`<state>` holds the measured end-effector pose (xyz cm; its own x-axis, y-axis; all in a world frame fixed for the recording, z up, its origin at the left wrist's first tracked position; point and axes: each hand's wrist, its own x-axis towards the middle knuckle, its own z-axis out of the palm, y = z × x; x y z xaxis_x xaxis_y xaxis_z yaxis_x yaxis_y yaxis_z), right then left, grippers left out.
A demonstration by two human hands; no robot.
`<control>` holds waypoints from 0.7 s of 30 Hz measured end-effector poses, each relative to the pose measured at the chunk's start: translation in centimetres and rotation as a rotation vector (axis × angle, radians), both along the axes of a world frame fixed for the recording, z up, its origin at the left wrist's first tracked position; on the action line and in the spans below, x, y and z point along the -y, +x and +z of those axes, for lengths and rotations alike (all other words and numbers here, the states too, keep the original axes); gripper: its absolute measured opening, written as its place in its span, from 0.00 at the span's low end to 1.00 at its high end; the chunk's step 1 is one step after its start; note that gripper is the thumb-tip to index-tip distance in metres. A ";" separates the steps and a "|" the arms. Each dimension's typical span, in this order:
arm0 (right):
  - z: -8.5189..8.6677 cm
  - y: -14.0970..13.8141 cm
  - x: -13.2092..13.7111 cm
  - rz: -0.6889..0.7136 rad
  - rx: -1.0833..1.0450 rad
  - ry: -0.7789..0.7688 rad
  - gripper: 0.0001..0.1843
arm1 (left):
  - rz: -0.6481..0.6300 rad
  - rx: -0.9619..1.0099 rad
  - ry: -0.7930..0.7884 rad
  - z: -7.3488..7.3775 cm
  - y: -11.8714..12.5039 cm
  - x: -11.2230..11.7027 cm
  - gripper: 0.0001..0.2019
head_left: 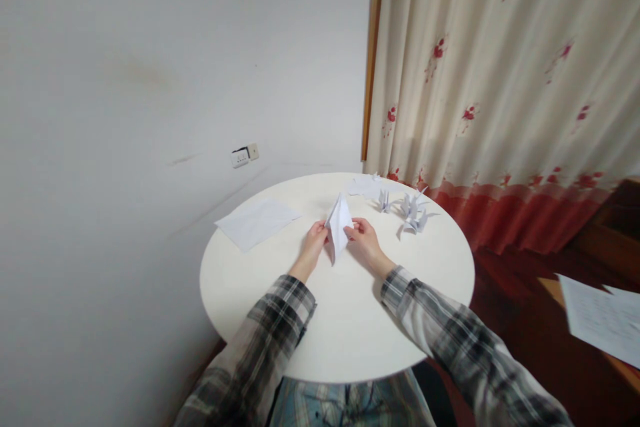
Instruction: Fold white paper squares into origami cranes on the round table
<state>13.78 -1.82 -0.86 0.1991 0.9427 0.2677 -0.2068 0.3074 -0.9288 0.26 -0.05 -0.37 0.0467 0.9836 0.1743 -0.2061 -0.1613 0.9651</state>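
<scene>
Plaid sleeves (pixel 260 340): nearest the camera, both reaching over the near edge of the round tabletop (pixel 340 340).
Folded paper (pixel 340 227): held roughly upright around the tabletop's middle, between the hands; whether its lower tip touches the surface cannot be told.
Left hand (pixel 314 240): fingers and thumb pinching the paper's left side.
Right hand (pixel 367 239): thumb and fingers pinching its right side.
Step in hand: apparently shaping or adjusting a fold partway through.
Next move: probably calls for lining up the layers, then firm pressure along the crease.
Left edge: flat sheet (pixel 257 221) lies there, its corner near the rim, apart from the left hand.
Right far edge: paper birds (pixel 413 223) cluster beyond the right hand, limiting sideways reach.
Near edge: white surface between the forearms leaves room for pressing.
</scene>
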 end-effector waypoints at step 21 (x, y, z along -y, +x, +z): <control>0.4 0.3 0.3 0.036 0.047 0.014 0.11 | -0.127 -0.016 -0.017 -0.1 0.1 0.2 0.16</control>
